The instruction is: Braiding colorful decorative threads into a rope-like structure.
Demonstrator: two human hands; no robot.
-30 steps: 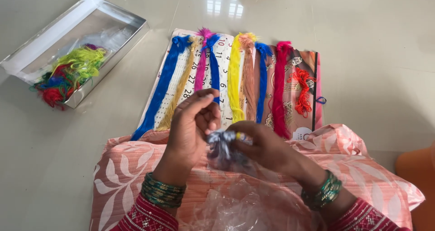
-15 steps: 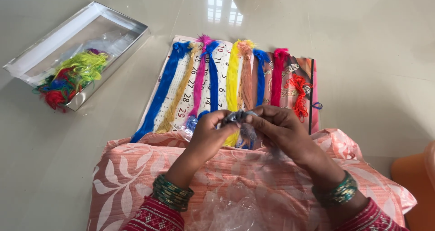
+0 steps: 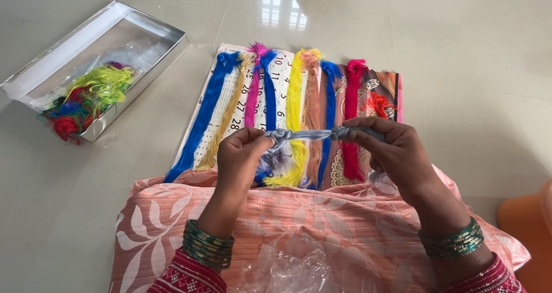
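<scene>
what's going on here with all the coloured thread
A person holds a grey-blue skein of thread stretched between the left hand and right hand, above a row of coloured thread skeins laid on a printed calendar sheet. A shallow grey tray with tangled bright thread sits to the left on the floor.

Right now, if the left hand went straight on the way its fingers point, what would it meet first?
The left hand points forward, away from the body. It would probably first meet the yellow thread bundle and blue thread bundle lying on the calendar sheet. Depth is unclear; it may pass above them.
</scene>
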